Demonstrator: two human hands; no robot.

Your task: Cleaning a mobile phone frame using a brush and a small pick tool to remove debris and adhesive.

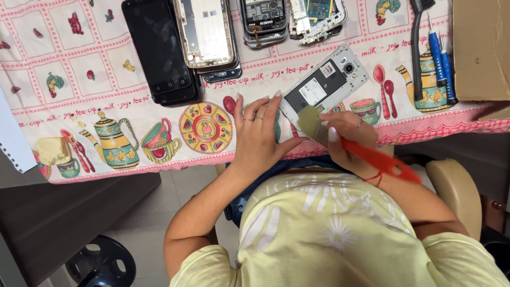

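Wearer: yellow printed shirt [329, 234] fills the near foreground; seated on a chair with a beige armrest [456, 191].
Right hand [348, 139]: clenched around a brush with a red handle [380, 159]; the bristles [311, 121] rest on the near end of the open phone.
Left hand [260, 133]: flat on the cloth, fingers spread and released, grasping nothing; its fingertips lie just beside the phone's near left corner, apparently steadying it.
Open phone [325, 85]: white-framed handset, back cover off, dark interior and camera showing; lies tilted on the worktop between the two hands and the farther phones.
Step in hand: by the look of it, dusting the exposed back of the phone with the brush.
Next move calls for: in my judgement, light strokes along the frame while the left hand keeps the handset from sliding.
Worktop [95, 106]: covered by a pink-checked cloth printed with teapots, cups and spoons.
Left edge: white spiral-edged sheet [13, 141], partly out of view.
Far left: black phones [159, 50], stacked, screens dark.
Far middle: bare phone frame [206, 32] laid over another handset; two stripped boards with circuitry [289, 18] beside it.
Far right: black brush [417, 48], two blue screwdrivers [442, 58], cardboard box [481, 48] at the corner.
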